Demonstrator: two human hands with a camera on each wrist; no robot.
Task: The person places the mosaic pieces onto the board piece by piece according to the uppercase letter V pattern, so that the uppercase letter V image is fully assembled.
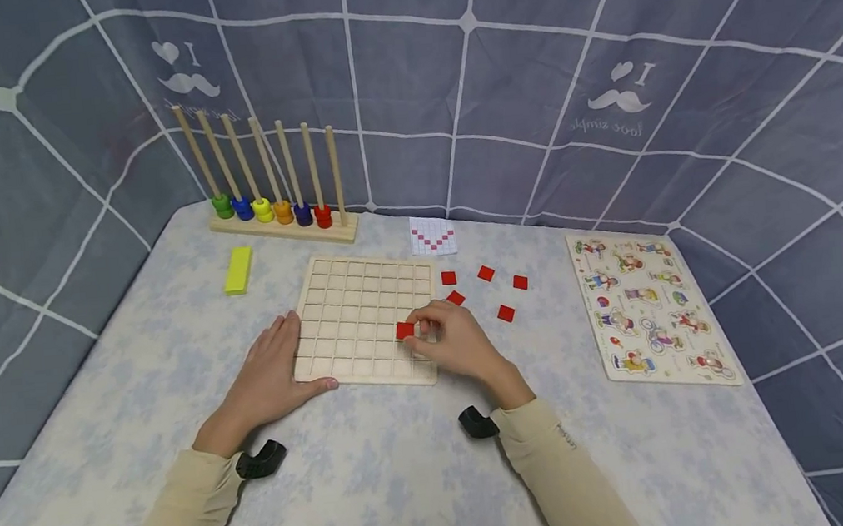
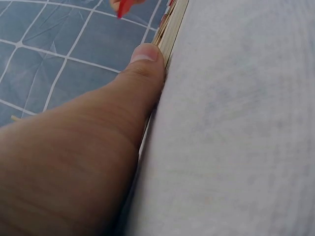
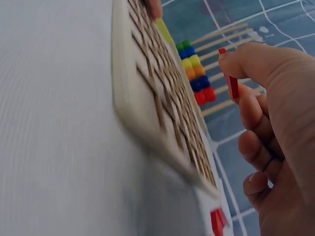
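A wooden grid board point(image 1: 350, 311) lies flat on the table, its square cells bare where they show. Against its left edge and lower left corner rests my left hand point(image 1: 269, 372), fingers straight and thumb along the near side; the left wrist view shows that thumb point(image 2: 142, 69) touching the board's edge. Over the board's right part, my right hand point(image 1: 454, 339) pinches a red square tile point(image 1: 405, 330) between thumb and fingers. In the right wrist view the held tile point(image 3: 230, 76) is tilted and apart from the board. Several loose red tiles point(image 1: 505, 313) lie right of the board.
A small pattern card point(image 1: 434, 237) with red squares in a V lies behind the board. At the back left stands a peg rack point(image 1: 283, 229) with coloured beads, a yellow block point(image 1: 238, 271) before it. A wooden picture puzzle point(image 1: 651, 310) lies at the right. Curtains point(image 1: 405, 72) surround the table.
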